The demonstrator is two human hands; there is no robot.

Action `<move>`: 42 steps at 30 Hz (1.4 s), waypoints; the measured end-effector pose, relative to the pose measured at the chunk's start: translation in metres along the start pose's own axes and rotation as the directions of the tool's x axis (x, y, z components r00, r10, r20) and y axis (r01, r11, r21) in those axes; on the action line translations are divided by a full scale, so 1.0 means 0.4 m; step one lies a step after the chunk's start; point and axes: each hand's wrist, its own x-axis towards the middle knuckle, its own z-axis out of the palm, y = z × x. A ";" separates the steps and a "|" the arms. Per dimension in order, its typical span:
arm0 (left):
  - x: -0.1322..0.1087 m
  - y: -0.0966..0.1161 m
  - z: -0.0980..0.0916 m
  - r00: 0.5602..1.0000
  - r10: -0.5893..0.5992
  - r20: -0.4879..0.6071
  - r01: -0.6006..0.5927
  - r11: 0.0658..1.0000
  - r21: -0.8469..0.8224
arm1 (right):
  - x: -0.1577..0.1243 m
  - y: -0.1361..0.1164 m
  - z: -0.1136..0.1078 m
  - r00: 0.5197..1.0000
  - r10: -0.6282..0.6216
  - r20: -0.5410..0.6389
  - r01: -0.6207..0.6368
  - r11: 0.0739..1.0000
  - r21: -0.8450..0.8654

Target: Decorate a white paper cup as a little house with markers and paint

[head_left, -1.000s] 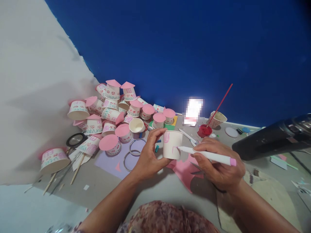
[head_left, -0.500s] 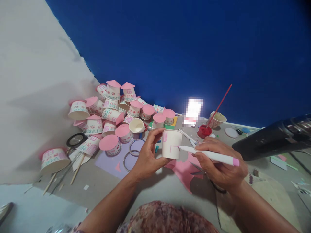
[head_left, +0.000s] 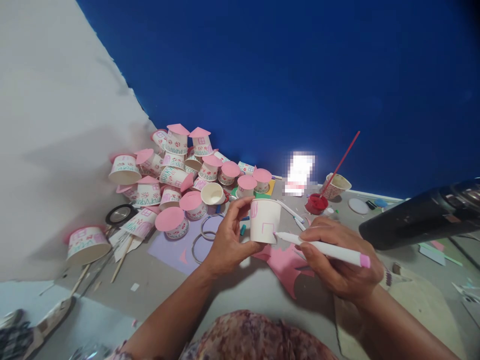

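Down the cup's wall since half a second ago, the tip of the white marker with a pink end (head_left: 333, 251) has moved, and a pink line now runs down the drawn outline's right side. Pinched in the right hand (head_left: 339, 255), the marker points at the white paper cup (head_left: 268, 214), which the left hand (head_left: 234, 237) grasps upright above the grey bench (head_left: 240, 290). Torn pink paper (head_left: 283, 262) lies below; pink-topped, decorated white paper cups (head_left: 147, 189) crowd the bench's left side.
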 end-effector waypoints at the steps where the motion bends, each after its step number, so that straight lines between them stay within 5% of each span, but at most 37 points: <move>1: 0.000 0.000 0.000 1.000 -0.001 -0.001 0.001 1.000 -0.007 | 0.000 0.000 0.000 1.000 0.010 0.015 -0.010 1.000 0.008; 20: -0.009 -0.003 0.008 0.995 0.098 0.024 -0.100 0.988 0.116 | 0.012 -0.016 0.012 0.998 -0.054 0.038 0.052 0.997 0.050; 33: 0.000 -0.002 0.009 0.999 0.042 0.019 -0.042 0.999 -0.011 | -0.014 0.005 -0.002 0.997 0.077 -0.012 -0.076 0.995 0.069; 42: -0.016 -0.008 0.010 0.985 0.172 0.018 -0.171 0.955 0.244 | 0.003 -0.003 0.005 1.000 0.002 -0.003 -0.002 0.999 0.037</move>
